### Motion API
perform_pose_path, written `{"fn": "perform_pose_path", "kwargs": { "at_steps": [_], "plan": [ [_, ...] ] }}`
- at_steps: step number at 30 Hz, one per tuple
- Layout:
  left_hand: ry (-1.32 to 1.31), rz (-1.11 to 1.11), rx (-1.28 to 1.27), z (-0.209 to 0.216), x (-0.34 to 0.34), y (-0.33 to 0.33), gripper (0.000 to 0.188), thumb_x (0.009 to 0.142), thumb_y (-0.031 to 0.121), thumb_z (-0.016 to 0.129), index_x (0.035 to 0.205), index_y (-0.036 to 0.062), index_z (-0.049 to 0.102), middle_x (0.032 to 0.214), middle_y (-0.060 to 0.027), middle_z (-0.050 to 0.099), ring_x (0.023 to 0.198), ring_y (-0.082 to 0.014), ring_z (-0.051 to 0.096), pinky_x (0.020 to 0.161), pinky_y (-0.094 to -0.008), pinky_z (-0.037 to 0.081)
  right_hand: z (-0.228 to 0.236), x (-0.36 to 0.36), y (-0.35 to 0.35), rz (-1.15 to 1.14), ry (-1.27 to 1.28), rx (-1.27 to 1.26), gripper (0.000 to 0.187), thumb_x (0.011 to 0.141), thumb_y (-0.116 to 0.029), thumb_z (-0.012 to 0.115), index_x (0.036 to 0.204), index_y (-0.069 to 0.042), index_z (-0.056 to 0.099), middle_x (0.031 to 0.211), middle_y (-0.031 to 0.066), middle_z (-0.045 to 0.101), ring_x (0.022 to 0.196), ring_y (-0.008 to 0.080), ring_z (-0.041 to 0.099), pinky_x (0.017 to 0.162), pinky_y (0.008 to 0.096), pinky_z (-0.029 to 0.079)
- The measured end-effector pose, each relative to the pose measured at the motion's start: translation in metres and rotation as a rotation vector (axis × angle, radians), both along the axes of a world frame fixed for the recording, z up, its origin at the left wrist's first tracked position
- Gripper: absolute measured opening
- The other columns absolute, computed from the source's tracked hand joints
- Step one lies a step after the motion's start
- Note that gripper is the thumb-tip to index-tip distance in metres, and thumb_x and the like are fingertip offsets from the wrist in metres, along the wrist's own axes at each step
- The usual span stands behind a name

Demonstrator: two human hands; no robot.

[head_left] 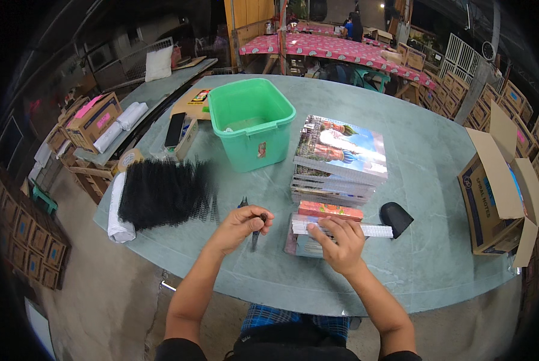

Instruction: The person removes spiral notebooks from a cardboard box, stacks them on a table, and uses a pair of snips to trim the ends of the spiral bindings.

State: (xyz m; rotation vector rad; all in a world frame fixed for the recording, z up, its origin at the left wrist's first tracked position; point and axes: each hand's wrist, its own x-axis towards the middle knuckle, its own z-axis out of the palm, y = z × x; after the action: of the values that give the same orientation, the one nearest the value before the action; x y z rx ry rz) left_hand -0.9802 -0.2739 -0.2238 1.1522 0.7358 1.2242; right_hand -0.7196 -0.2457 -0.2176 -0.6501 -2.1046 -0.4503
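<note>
My left hand (pixel 239 227) is closed in a pinch on a thin black spiral binding coil (pixel 263 217), seen nearly end-on. Beneath that hand lies a dark hand tool (pixel 243 203), mostly covered; it looks like pliers. My right hand (pixel 341 242) grips a notebook (pixel 378 231) with white page edges, thumb and fingers pressed on it. The notebook rests on a low pile of notebooks (pixel 308 247), against a red-orange box (pixel 329 210). To its right sits a black, rounded object (pixel 396 219) whose kind I cannot tell.
Behind stands a tall stack of notebooks (pixel 341 150) with a green bucket (pixel 251 120) to its left. A heap of black coils (pixel 164 192) covers the table's left side, near a phone (pixel 174 130). An open carton (pixel 492 198) is at the right.
</note>
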Motion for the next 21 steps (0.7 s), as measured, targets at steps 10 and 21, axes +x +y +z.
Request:
{"fn": "perform_pose_path", "kwargs": {
  "at_steps": [10,21],
  "plan": [
    [0.384,0.193,0.060,0.027,0.040,-0.006,0.019,0.084,0.013,0.066,0.098,-0.0003,0.063,0.076,0.0025,0.060,0.067,-0.0022,0.050,0.058,-0.0183,0.042,0.019,-0.003,0.006,0.164,0.070,-0.374,0.027,0.070,0.000,0.062,0.095,-0.008,0.063,0.088,0.0092,0.060,0.079,0.0259,0.059,0.065,0.0366,0.047],
    [0.572,0.370,0.190,0.022,0.054,0.010,0.020,0.087,0.019,0.062,0.092,0.0000,0.064,0.071,-0.0025,0.062,0.062,-0.0041,0.053,0.055,-0.0206,0.043,0.043,-0.029,0.023,0.045,0.046,-0.564,0.013,0.077,-0.011,0.064,0.089,-0.007,0.065,0.075,0.0110,0.064,0.069,0.0270,0.061,0.059,0.0358,0.047]
  ]
}}
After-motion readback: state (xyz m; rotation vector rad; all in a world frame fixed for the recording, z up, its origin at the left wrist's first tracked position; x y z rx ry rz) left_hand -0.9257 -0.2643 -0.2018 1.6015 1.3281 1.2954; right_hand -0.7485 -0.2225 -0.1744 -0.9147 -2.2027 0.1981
